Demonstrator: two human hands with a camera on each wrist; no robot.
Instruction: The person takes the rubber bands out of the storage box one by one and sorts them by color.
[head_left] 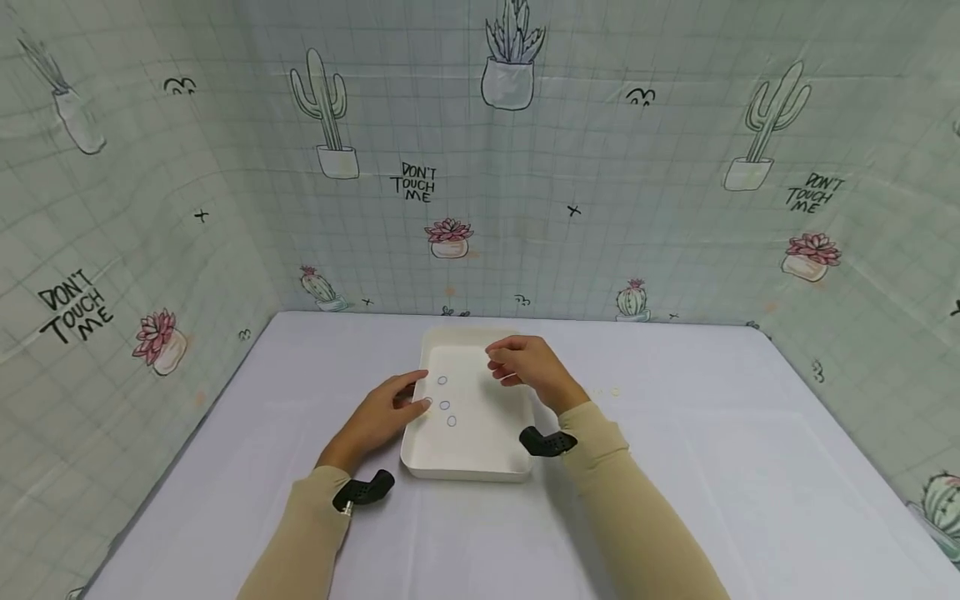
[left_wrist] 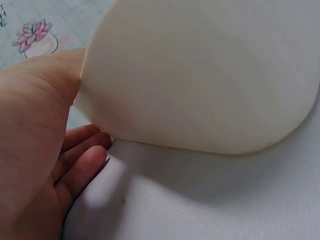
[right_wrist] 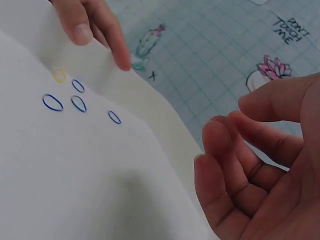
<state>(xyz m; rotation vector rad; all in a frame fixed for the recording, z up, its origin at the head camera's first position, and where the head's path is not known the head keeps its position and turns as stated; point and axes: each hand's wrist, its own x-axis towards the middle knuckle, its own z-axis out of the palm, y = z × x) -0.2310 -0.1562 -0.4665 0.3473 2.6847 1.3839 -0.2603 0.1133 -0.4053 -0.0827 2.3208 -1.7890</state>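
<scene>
My left hand [head_left: 380, 419] grips the left side of a white shallow tray [head_left: 468, 462], with thumb and index finger over the rim. In the left wrist view its other fingers [left_wrist: 82, 167] lie along the outside of the tray's wall, low by the table. Several small blue rings [right_wrist: 78, 103] lie on the tray floor near that hand, with one yellow ring [right_wrist: 59, 75] by the side wall. Over the tray's far right part hovers my right hand [head_left: 531, 367], its fingers loosely bent. No object shows between its thumb and fingertips.
Faint yellow rings [head_left: 615, 392] lie on the white tablecloth [head_left: 720, 467] to the right of the tray. A cactus-print curtain [head_left: 495, 183] closes off the back and both sides of the table. Each wrist wears a black band [head_left: 547, 442].
</scene>
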